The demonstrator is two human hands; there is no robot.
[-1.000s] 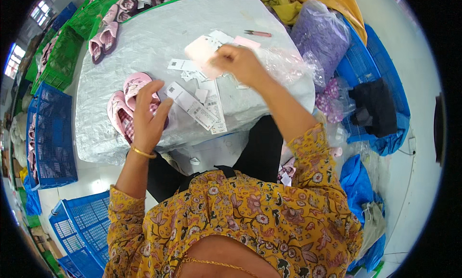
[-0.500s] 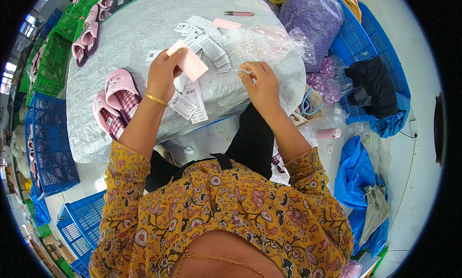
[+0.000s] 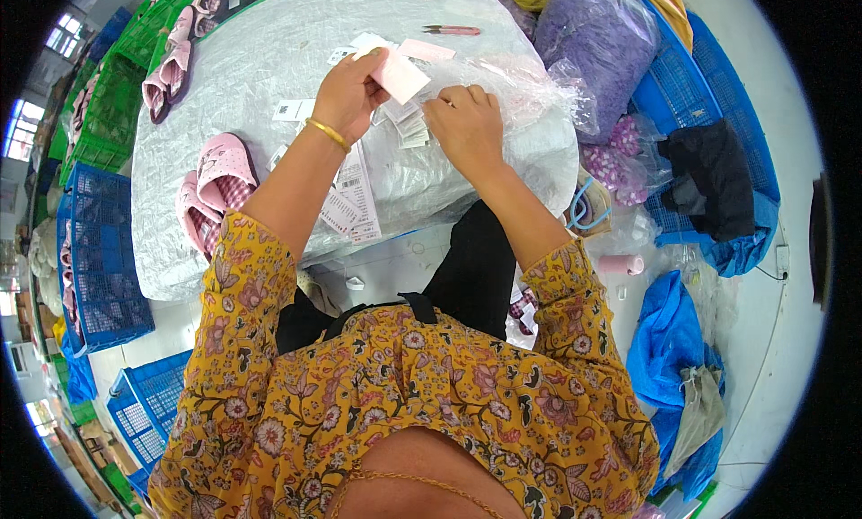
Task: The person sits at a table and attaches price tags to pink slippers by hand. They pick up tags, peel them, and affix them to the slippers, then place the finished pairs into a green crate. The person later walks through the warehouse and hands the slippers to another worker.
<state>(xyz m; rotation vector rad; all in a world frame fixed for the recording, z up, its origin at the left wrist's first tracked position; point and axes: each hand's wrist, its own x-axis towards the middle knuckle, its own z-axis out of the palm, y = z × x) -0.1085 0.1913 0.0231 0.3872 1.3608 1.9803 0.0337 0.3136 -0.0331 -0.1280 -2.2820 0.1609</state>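
My left hand (image 3: 348, 99), closed, pinches a pale pink card (image 3: 400, 75) above a pile of white printed tags (image 3: 411, 129). My right hand (image 3: 467, 126) is beside the card, over the right edge of the pile. Its fingers are bent inward, and whatever they grip is hidden. Under my left wrist lie long white printed labels (image 3: 359, 194) near the table's front edge. Another pink card (image 3: 426, 50) lies flat beyond the pile. To the left, a pair of pink slippers (image 3: 226, 169) with checked lining rests on the table (image 3: 269, 61).
Pink-handled thread snips (image 3: 452, 30) lie far back on the table. Clear plastic film (image 3: 530, 92) spreads at the right, next to a bag of purple material (image 3: 594, 48). Green crates (image 3: 101, 110) and blue crates (image 3: 106, 250) stand left; blue crates (image 3: 664, 83) stand right.
My left hand has moved away from me and rightward with the pink card. My right hand has gone slightly left and forward, toward the tag pile, turning its back upward.
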